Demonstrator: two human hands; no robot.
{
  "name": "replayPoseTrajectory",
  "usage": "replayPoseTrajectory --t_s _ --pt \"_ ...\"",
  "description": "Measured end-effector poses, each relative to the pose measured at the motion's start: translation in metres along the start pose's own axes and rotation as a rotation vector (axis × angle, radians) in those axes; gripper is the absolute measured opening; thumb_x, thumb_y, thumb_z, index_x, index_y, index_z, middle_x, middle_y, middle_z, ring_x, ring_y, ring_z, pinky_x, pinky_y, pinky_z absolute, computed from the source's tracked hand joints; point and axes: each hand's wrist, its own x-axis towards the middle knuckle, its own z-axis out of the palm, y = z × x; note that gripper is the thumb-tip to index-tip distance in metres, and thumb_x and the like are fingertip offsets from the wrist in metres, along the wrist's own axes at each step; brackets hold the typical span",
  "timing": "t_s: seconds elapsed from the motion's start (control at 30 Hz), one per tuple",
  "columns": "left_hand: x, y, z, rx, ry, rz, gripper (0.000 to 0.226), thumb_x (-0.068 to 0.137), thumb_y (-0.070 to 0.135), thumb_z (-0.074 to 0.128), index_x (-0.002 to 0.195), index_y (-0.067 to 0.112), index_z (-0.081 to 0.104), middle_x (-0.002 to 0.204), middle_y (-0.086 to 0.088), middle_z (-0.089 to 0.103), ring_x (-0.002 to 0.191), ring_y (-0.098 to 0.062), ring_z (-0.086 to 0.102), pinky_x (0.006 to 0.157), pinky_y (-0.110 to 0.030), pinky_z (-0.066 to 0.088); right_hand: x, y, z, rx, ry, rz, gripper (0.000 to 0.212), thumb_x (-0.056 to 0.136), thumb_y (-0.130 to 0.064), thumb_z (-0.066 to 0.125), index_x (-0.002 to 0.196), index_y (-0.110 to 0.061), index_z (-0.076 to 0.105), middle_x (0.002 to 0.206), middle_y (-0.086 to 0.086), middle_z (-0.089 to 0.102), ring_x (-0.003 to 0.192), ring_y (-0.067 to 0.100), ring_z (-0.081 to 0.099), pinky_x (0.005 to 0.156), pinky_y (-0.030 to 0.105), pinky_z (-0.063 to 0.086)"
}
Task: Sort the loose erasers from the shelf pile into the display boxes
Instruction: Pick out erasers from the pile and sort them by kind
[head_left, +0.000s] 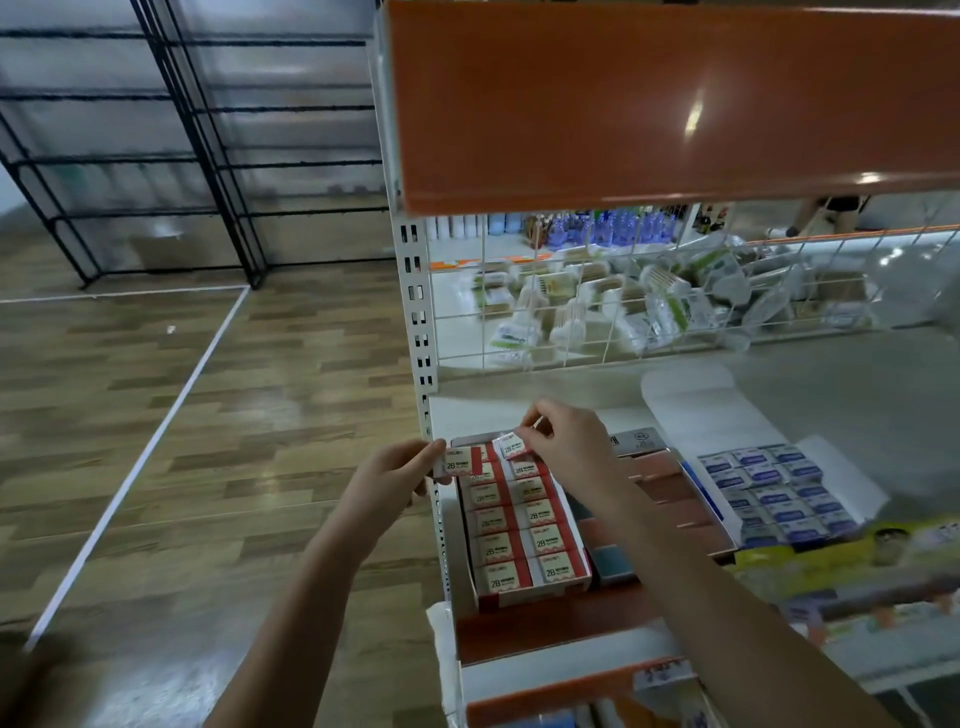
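Forearms reach over shelf edge. Left hand (400, 470) pinches 2B eraser (460, 460) beside red display box (524, 519), waiting; right hand (558, 441) pinches second eraser (511, 447) above back row, likely slotting it.

- The left hand (397, 470) pinched a red-and-cream 2B eraser (460, 461) at the far left corner of the red display box (524, 525).
- The right hand (563, 441) held a second eraser (511, 447), tilted, over the box's far end.
- The box held two rows of matching erasers.
- A blue-eraser box (779, 493) lay to the right on the shelf (831, 395).
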Motion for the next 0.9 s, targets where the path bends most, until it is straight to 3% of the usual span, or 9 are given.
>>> replayPoseTrajectory --t_s 0.07,0.17,0.27,0.43,0.53,0.67,0.77,0.9 --pt "-0.001 -0.001 -0.001 -0.001 -0.003 0.003 0.022 0.092 0.037 0.050 0.086 0.026 0.068 0.061 0.016 0.064 0.051 0.005 0.050 0.054 -0.015 0.040 0.000 0.000 0.004 -0.033 0.033 -0.007 0.012 0.088 -0.023 0.062 0.084 -0.012 0.063 0.076 -0.001 0.065 0.069 0.011 0.060 0.066 0.028 0.052" --pt "-0.001 0.000 -0.001 -0.014 0.011 0.003 0.022 0.091 0.037 0.051 0.086 0.027 0.069 0.061 0.015 0.064 0.051 0.005 0.050 0.053 -0.014 0.040 0.001 0.002 0.007 -0.085 0.082 -0.015 0.014 0.087 -0.021 0.064 0.078 -0.011 0.061 0.081 -0.005 0.057 0.065 0.003 0.049 0.059 0.012 0.039" --pt "-0.001 0.001 0.002 0.004 -0.002 0.002 0.018 0.091 0.035 0.052 0.088 0.027 0.068 0.060 0.016 0.064 0.050 0.006 0.049 0.054 -0.015 0.040 0.000 0.005 0.008 -0.107 0.077 0.012 0.012 0.087 -0.020 0.064 0.078 -0.011 0.061 0.085 -0.005 0.052 0.063 0.001 0.044 0.056 0.008 0.028" --pt "0.001 0.003 0.005 0.051 -0.026 0.039 0.015 0.090 0.033 0.054 0.090 0.027 0.068 0.063 0.013 0.066 0.051 0.006 0.050 0.051 -0.013 0.041 0.000 0.004 0.013 -0.143 0.031 -0.016 0.008 0.086 -0.015 0.064 0.081 -0.009 0.062 0.093 0.001 0.054 0.074 0.013 0.053 0.067 0.019 0.038" --pt "0.007 0.008 0.008 0.182 -0.037 0.104 0.013 0.090 0.033 0.056 0.092 0.028 0.067 0.062 0.015 0.064 0.052 0.006 0.051 0.050 -0.009 0.040 0.000 0.006 0.008 -0.138 0.007 -0.035 0.005 0.087 -0.017 0.063 0.088 -0.012 0.064 0.095 -0.002 0.055 0.074 0.009 0.052 0.065 0.015 0.035" --pt "0.026 0.021 0.023 0.429 -0.044 0.181 0.018 0.090 0.036 0.056 0.102 0.027 0.065 0.076 0.016 0.065 0.068 0.003 0.059 0.059 -0.014 0.045 -0.004 0.009 -0.002 -0.115 0.041 -0.030 0.009 0.088 -0.019 0.061 0.095 -0.015 0.064 0.092 -0.008 0.054 0.073 0.005 0.047 0.062 0.013 0.031" --pt "0.037 0.024 0.037 0.496 0.014 0.159 0.010 0.089 0.041 0.057 0.096 0.035 0.059 0.078 0.013 0.066 0.067 -0.002 0.062 0.055 -0.021 0.047 -0.008 0.011 -0.006 -0.108 0.022 -0.004 0.009 0.088 -0.019 0.060 0.097 -0.016 0.063 0.094 -0.005 0.059 0.077 0.006 0.048 0.069 0.018 0.036" --pt "0.041 0.022 0.051 0.674 0.175 0.198 0.014 0.090 0.042 0.054 0.097 0.032 0.061 0.083 0.013 0.064 0.070 -0.005 0.059 0.058 -0.030 0.053 -0.014 0.013 -0.009 -0.093 0.008 0.003 0.012 0.089 -0.019 0.060 0.100 -0.015 0.064 0.098 -0.003 0.059 0.080 0.009 0.055 0.075 0.022 0.044"
